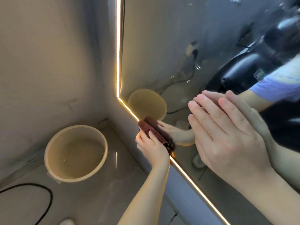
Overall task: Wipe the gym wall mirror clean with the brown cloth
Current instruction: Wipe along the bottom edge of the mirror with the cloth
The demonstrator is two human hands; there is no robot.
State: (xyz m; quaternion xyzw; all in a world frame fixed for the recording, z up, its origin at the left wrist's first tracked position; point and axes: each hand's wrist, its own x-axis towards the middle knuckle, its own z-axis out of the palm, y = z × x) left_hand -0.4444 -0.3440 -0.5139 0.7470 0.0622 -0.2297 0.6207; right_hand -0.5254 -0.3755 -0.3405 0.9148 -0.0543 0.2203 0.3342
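Brown cloth (156, 126), bunched (dark folds), against mirror (162, 46)

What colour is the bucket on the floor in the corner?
The bucket is a plain pale cream-yellow, with no pattern; the head view shows it best.

Deep reddish-brown cloth (156, 133), plain, no print. A warm golden light strip (119, 46) glows along the mirror (154, 46) edge. The bucket (46, 154) is a plain cream-yellow, on a pale grey, glossy floor (90, 200). A black cable (51, 198) curls across it. The wall (48, 54) is beige-grey, mottled with darker smudges. In the glass: a lilac-blue sleeve (276, 85), a black machine (240, 70), whitish specks (235, 0) up top.
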